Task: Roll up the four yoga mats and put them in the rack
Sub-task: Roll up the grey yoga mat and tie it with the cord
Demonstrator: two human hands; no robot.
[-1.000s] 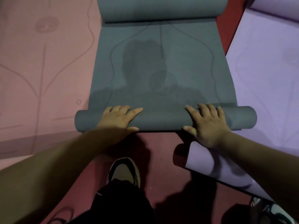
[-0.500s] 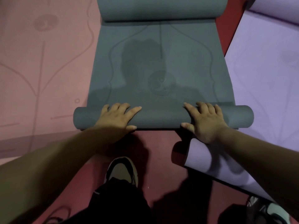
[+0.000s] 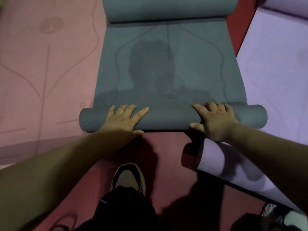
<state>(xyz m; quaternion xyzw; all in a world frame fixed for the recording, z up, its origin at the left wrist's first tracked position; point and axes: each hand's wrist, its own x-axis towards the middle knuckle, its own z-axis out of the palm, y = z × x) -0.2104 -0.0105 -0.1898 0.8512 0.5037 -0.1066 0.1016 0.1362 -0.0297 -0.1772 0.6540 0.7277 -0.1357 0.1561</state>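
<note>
Over the last 1 second your roll [image 3: 168, 119] creeps a little farther up the grey mat [image 3: 168, 67], away from your shoe [image 3: 128, 177], and your hands ride forward with it. That means you are in the rolling step on this mat, early on. The roll is thin and most of the sheet lies flat ahead of it.

Your left hand [image 3: 123, 119] lies flat on the roll, fingers straight and spread, thumb tucked at the near edge. It presses rather than grasps. Your right hand [image 3: 215, 120] does the same farther right, its fingers draped over the crest and its thumb low on the near side. Neither hand clutches anything.

The grey mat sits on the red floor [image 3: 168, 145], between the pink mat [image 3: 46, 72] and the purple mat [image 3: 275, 72]. Its surface is matte and finely textured, embossed with thin curved lines and a round emblem. The roll is an even tube with both ends jutting past the flat sheet's edges. The far end [image 3: 166, 9] curls up too, so expect it to resist. The purple mat's near end [image 3: 221, 165] is also curled up.

Only 3 mats show, and the rack is out of view.
</note>
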